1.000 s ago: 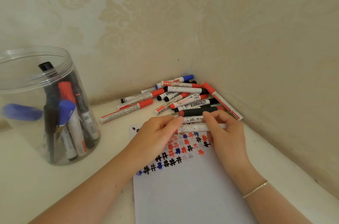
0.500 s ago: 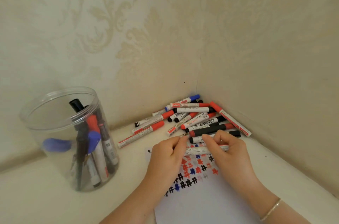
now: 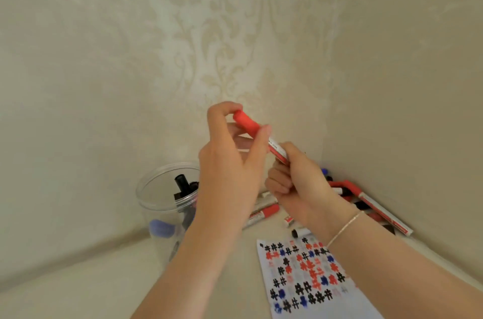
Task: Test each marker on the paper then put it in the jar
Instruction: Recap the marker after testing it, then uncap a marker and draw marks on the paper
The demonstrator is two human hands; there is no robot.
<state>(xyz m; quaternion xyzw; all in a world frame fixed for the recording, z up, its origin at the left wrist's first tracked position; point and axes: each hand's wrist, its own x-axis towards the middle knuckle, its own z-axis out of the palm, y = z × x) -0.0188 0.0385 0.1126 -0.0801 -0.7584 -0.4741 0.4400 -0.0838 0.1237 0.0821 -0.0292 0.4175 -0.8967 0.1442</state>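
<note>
Both hands raised above the tabletop [image 3: 78, 279], in front of the wallpapered corner, sharing one red marker [image 3: 277, 150].

Left hand [image 3: 230, 161]: grip pinched on the marker's red cap [image 3: 245, 121], thumb and fingers wrapped around the cap end. Right hand [image 3: 300, 182]: grip clenched around the white barrel, lower end of the marker hidden in the fist. Marker tilted, cap end up and toward the jar side. Cap looks seated on the barrel, no gap visible, but motion blur makes it hard to confirm.

Jar [image 3: 167, 198]: clear plastic, open top, upright on the tabletop, partly behind the left wrist. Holds several markers standing upright; a black one [image 3: 181, 182] shows through the mouth, a blurred blue shape [image 3: 160, 227] shows through the wall.

Pile of loose markers [image 3: 366, 203]: on the tabletop on the far side of the hands from the jar, pushed into the wall corner, mostly red and black caps, partly hidden by the right hand.

Paper [image 3: 308, 274]: flat on the tabletop, nearer the camera than the pile, under the right forearm. Rows of black, red and blue hash-like marks cover its far part.

Thin bracelet [image 3: 345, 227] on the right wrist.
</note>
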